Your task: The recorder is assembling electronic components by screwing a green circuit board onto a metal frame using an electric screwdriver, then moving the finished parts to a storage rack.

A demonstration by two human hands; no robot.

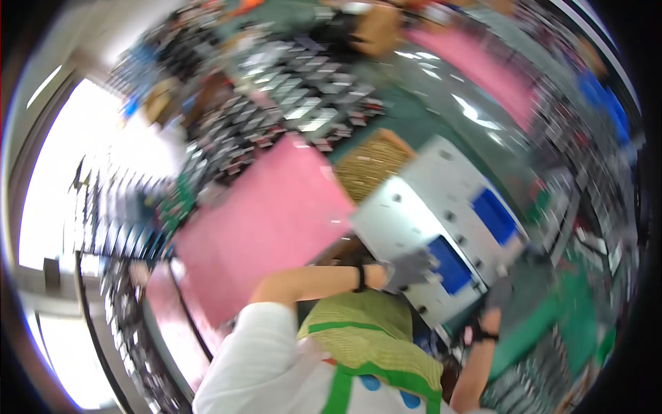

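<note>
Two white panels [393, 214] lie side by side before me, dotted with dark round spots. Each carries a blue rectangle, the nearer blue rectangle [449, 265] being beside my left hand [412, 270]. That hand wears a grey glove; its fingers reach out over the near panel at the blue rectangle's edge, with nothing visible in them. My right hand [507, 288], also in a grey glove, is by the panels' right-hand corner. Motion blur smears its fingers, so I cannot see whether it holds anything.
A shallow tray [372, 169] of thin yellowish-brown pieces sits beyond the panels. Pink sheeting [269, 224] covers a surface at left. Racks of dark parts [303, 90] stand farther back. Green material [545, 331] lies at right, and clear plastic film [455, 96] stretches behind.
</note>
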